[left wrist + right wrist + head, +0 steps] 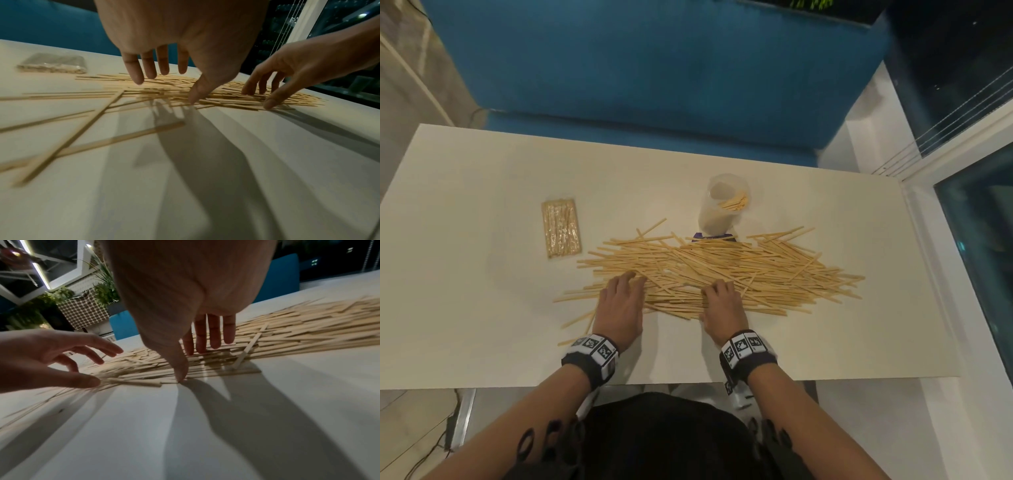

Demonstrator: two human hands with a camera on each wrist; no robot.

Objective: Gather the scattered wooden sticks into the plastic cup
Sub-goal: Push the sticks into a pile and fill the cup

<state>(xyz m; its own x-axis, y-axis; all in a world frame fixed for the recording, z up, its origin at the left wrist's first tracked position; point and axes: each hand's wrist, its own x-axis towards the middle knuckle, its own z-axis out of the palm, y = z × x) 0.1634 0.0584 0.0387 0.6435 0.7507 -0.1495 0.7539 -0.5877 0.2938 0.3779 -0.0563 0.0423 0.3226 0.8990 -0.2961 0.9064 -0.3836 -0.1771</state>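
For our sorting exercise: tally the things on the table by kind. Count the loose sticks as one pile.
Plastic cup, a few sticks inside: 1
Pile of loose wooden sticks: 1
Clear packet of sticks: 1
Purple item partly under the pile: 1
Hands on the pile, left hand and right hand: 2
Total: 6

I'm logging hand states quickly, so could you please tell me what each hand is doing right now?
Left hand: open, fingers spread over the wooden sticks, holding nothing.
Right hand: open, fingers touching the sticks, holding nothing.

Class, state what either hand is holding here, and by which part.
Nothing is held: left hand and right hand rest spread fingers on the wooden sticks.
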